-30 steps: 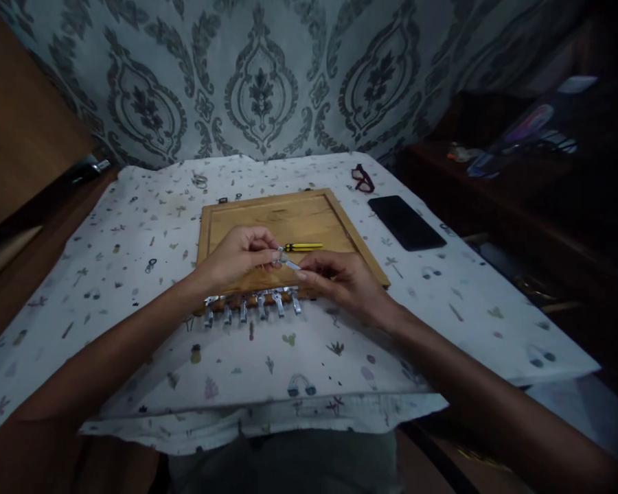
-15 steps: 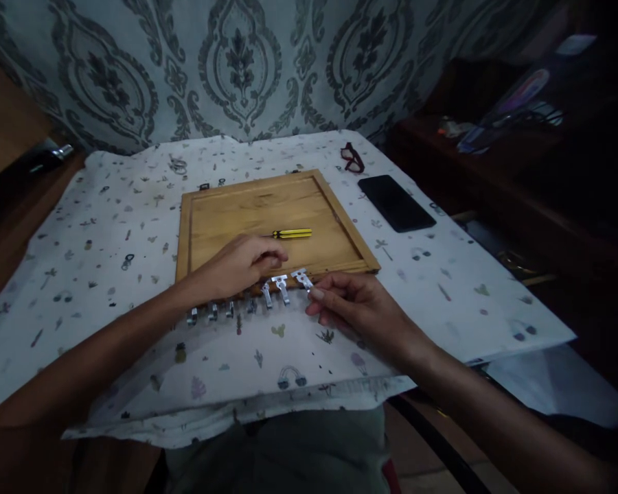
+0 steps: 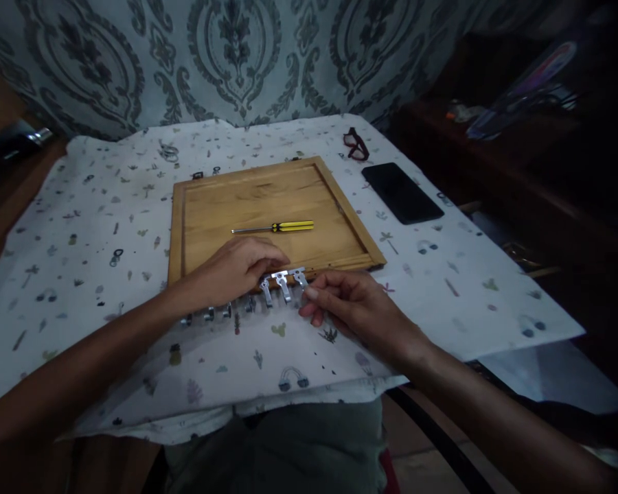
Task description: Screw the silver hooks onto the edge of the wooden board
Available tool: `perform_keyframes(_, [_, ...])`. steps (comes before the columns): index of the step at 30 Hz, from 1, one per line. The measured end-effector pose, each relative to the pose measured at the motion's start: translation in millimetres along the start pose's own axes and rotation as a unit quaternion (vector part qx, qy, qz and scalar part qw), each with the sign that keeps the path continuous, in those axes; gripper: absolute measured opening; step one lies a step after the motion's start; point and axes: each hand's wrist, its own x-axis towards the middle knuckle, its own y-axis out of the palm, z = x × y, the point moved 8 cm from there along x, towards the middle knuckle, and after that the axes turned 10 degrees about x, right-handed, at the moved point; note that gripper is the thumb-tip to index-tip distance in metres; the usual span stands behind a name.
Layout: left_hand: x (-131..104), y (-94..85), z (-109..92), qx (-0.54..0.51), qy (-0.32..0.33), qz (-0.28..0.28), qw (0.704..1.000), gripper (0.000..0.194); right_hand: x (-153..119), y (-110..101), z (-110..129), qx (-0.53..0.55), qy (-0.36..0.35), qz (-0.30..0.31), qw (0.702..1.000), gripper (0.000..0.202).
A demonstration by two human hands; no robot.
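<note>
A wooden panel with a raised frame (image 3: 278, 167) lies on the patterned cloth. Along its near edge runs a row of small metal clips (image 3: 283, 287). My right hand (image 3: 358, 305) pinches the rightmost metal clip (image 3: 299, 276) between thumb and fingers, at the panel's edge. My left hand (image 3: 237, 267) rests over the near edge, its fingers curled down beside the clips; what they hold, if anything, is hidden. A yellow and black screwdriver (image 3: 293, 226) lies on the panel beyond my left hand.
A black phone (image 3: 402, 193) and dark red glasses (image 3: 356, 145) lie right of the panel on the cloth-covered table (image 3: 443, 295). A small coiled item (image 3: 168, 151) sits at the back left. Patterned fabric hangs behind the table.
My right hand has moved slightly left, bringing its clip close beside the neighbouring one. The screwdriver's shaft now shows beyond my left hand. The view has shifted a little.
</note>
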Motion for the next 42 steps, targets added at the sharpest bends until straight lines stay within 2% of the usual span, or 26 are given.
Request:
perform_keyframes(9, [0,0.3,-9,0.019,0.027,0.013,0.999,0.036,3,3,1,0.019,-0.020,0.010,1.000,0.025])
perform_keyframes(22, [0,2.9,-7,0.034,0.046,0.023,0.998,0.038,3,4,1,0.018,-0.011,0.018,1.000,0.023])
perform_keyframes(29, [1,0.3,-11,0.037,0.044,0.026,0.998,0.032,2,4,2,0.019,-0.003,0.016,1.000,0.024])
perform_keyframes(33, [0,0.5,-15,0.046,0.049,0.032,0.997,0.037,3,3,1,0.013,0.002,0.017,1.000,0.023])
perform_keyframes(39, [-3,5.8,-21,0.150,0.046,0.059,0.986,0.043,4,2,-2,0.003,0.004,0.017,1.000,0.025])
perform_keyframes(42, [-6,7.5,-28,0.223,0.068,0.063,0.970,0.038,4,2,-2,-0.008,0.006,0.018,1.000,0.027])
